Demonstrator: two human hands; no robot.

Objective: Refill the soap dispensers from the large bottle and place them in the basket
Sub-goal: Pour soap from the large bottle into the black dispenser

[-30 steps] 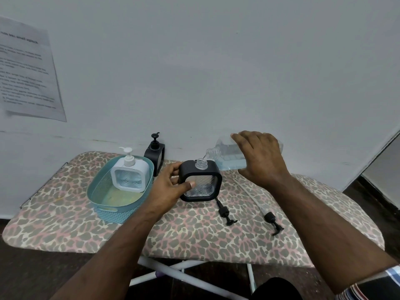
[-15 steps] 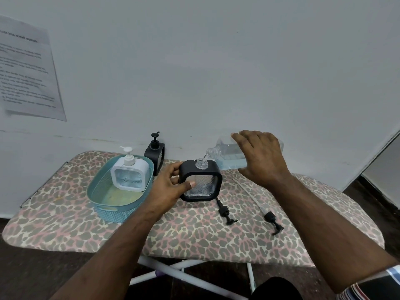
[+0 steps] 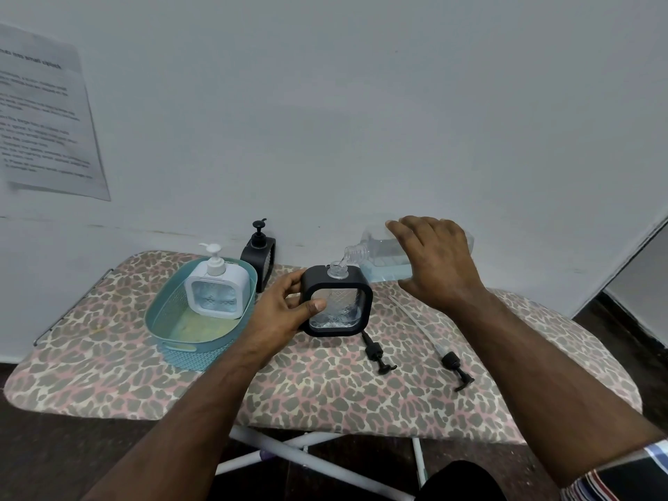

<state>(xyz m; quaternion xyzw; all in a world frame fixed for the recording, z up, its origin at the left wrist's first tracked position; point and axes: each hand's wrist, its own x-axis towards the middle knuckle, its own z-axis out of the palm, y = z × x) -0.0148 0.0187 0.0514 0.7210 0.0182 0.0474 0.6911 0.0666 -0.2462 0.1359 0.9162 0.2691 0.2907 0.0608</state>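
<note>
White dispenser [image 3: 218, 290] already in teal basket [image 3: 170, 320]. Left hand [image 3: 285, 312] grips open black dispenser [image 3: 337, 301] on ironing board [image 3: 325, 388]; right hand [image 3: 435, 263] tilts large bottle [image 3: 379, 254], pouring. Rear black dispenser [image 3: 258, 253] unbasketed; two pumps [image 3: 376, 354] lie loose.

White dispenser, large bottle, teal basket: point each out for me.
White dispenser [image 3: 217, 291]: head view, on its front panel.
Large bottle [image 3: 383, 256]: head view, on its clear shoulder beside the neck.
Teal basket [image 3: 164, 301]: head view, on its left wall.

Printed sheet [image 3: 47, 117] on wall [image 3: 361, 103]
</note>
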